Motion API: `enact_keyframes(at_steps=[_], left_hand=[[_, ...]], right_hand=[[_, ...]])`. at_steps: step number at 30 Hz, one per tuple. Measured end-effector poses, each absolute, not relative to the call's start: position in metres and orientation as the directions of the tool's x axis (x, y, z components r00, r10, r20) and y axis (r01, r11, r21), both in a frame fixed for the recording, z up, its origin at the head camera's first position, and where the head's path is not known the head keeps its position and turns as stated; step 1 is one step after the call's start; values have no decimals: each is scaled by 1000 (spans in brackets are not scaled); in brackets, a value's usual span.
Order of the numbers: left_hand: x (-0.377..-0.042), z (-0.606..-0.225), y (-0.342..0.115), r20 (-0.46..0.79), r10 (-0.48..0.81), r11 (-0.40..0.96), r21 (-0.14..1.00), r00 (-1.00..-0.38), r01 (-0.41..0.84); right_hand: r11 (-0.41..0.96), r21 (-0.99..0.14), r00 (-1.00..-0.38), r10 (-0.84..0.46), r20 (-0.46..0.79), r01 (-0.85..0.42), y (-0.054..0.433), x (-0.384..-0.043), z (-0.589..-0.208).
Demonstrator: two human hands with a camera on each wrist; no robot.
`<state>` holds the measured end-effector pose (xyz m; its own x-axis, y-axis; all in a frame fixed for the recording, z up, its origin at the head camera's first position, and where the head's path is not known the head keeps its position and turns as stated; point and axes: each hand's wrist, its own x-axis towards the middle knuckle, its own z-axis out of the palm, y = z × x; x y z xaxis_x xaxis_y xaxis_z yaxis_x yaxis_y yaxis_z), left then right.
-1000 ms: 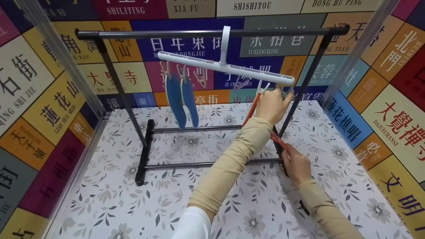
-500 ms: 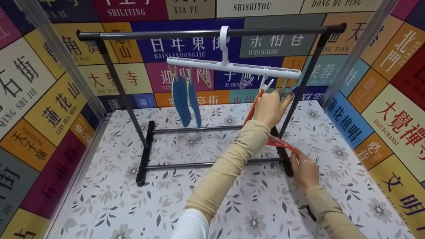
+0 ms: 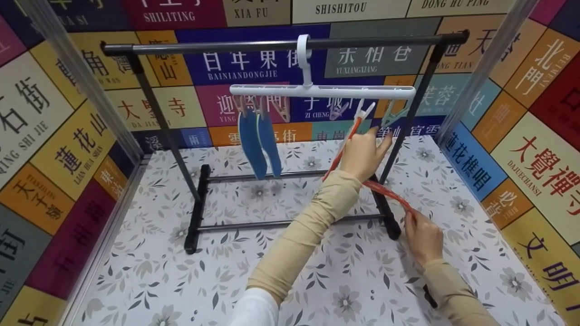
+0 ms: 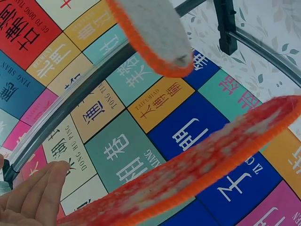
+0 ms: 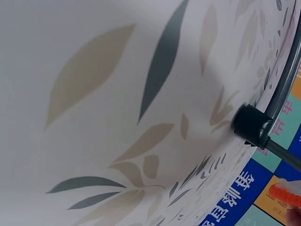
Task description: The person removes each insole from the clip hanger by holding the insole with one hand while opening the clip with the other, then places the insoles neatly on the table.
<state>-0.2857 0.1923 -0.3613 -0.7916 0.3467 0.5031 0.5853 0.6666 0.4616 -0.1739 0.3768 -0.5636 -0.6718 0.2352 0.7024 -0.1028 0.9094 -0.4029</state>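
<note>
On a white hanger (image 3: 344,92) with clips, a white clip (image 3: 364,111) holds a red insole (image 3: 340,156) with an orange edge. My left hand (image 3: 362,154) is beside that insole, below the green clip (image 3: 395,113), its fingers loosely extended; the left wrist view shows fingers (image 4: 44,193) near the red insole (image 4: 188,169). My right hand (image 3: 424,235) pinches the end of a second red insole (image 3: 389,194), lower right. Its far end is hidden behind my left wrist. In the right wrist view only an orange edge (image 5: 284,195) and a fingertip show.
The hanger hooks over a black rack's top bar (image 3: 204,47). Two blue insoles (image 3: 253,145) hang from clips at its left. Pink (image 3: 282,110) and purple (image 3: 339,111) clips hang between. A floral cloth (image 3: 181,290) lies below; patterned walls surround the rack.
My left hand has come down from the clips, and the tilted hanger has swung level. My right hand has moved right and slightly down with the second insole.
</note>
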Motion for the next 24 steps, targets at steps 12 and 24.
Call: enact_keyframes(at_steps=[12,24], left_hand=[[-268,-380,173,523,456,567,453,-720,688],[-244,-398,150,500,520,485,494,-692,721]], right_hand=[[908,-412,-667,265,696,-70,385,-171,-565],[909,-416,-664,289,690,-36,394,-163,-570]])
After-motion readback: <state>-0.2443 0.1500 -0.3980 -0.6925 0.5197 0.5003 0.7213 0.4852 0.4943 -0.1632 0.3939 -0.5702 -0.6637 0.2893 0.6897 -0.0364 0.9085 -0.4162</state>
